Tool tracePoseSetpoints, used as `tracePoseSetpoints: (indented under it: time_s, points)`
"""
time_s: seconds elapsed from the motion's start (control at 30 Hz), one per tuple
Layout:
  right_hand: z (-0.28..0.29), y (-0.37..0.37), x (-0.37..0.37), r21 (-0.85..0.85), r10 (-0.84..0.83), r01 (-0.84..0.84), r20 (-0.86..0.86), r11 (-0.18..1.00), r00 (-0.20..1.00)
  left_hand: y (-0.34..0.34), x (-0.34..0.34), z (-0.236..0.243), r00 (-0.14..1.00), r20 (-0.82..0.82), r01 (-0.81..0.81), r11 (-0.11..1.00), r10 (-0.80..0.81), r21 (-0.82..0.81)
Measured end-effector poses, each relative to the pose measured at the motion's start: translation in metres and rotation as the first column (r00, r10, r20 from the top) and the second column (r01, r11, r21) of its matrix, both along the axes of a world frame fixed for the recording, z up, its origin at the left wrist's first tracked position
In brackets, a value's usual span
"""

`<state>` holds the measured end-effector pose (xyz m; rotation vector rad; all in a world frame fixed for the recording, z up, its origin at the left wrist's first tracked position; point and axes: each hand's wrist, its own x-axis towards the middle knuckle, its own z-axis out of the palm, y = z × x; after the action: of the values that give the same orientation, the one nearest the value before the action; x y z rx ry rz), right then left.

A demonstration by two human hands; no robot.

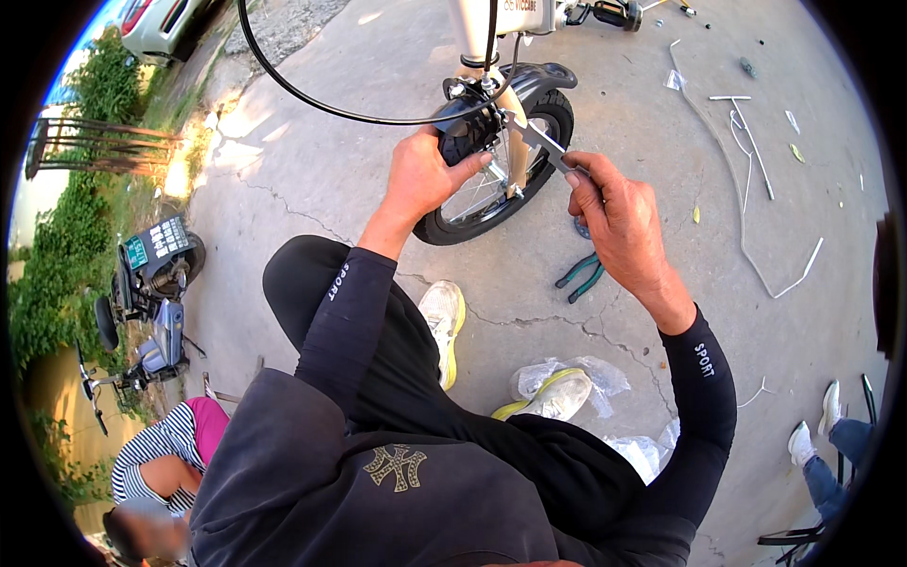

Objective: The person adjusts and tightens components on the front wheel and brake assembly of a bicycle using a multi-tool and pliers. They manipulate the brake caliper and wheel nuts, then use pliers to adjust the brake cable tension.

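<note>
A small bicycle stands in front of me, its pale fork (518, 156) running down beside the front wheel's black tyre (564, 118). My left hand (425, 175) is closed around the black front part of the wheel, thumb on its near side; whether it grips tyre or mudguard there is hard to make out. In my right hand (614, 213), pinched between thumb and fingers, is a flat metal spanner (540, 142). Its jaw end reaches the top of the fork, by the brake parts. A black mudguard (548, 74) covers the wheel's far side.
Green-handled pliers (579, 276) lie on the cracked concrete below my right hand. Clear plastic wrapping (605, 373) surrounds my right shoe. Thin pale strips (704, 118) lie at right. A black cable (312, 106) arcs above the wheel. A scooter (156, 283) and a seated person (165, 454) are at left.
</note>
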<state>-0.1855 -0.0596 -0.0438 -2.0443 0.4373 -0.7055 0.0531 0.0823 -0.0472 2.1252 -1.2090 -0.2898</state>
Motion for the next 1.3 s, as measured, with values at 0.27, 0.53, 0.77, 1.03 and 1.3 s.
tracePoseSetpoints:
  time_s: [0.27, 0.53, 0.77, 1.03, 1.3]
  points:
    - [-0.03, 0.016, 0.015, 0.061, -0.034, 0.029, 0.085, 0.998, 0.996, 0.0, 0.002, -0.002, 0.995, 0.097, -0.021, 0.999, 0.017, 0.033]
    - [-0.014, 0.002, 0.01, -0.12, -0.064, 0.063, 0.0, 0.991, 0.998, 0.0, 0.004, -0.004, 0.999, 0.031, 0.014, 1.0, -0.013, -0.014]
    - [-0.006, 0.012, 0.015, -0.027, -0.091, 0.092, 0.043, 0.995, 0.995, -0.001, 0.004, -0.003, 1.0, 0.012, 0.022, 1.0, -0.022, -0.017]
    - [0.003, 0.008, 0.012, -0.105, -0.055, 0.06, 0.048, 0.993, 0.997, 0.0, 0.004, -0.002, 0.998, 0.056, 0.032, 0.999, -0.033, 0.006]
    - [0.036, 0.002, 0.009, -0.089, -0.005, -0.001, -0.065, 0.996, 0.998, 0.0, 0.003, -0.001, 0.993, 0.118, -0.001, 1.0, -0.002, 0.031]
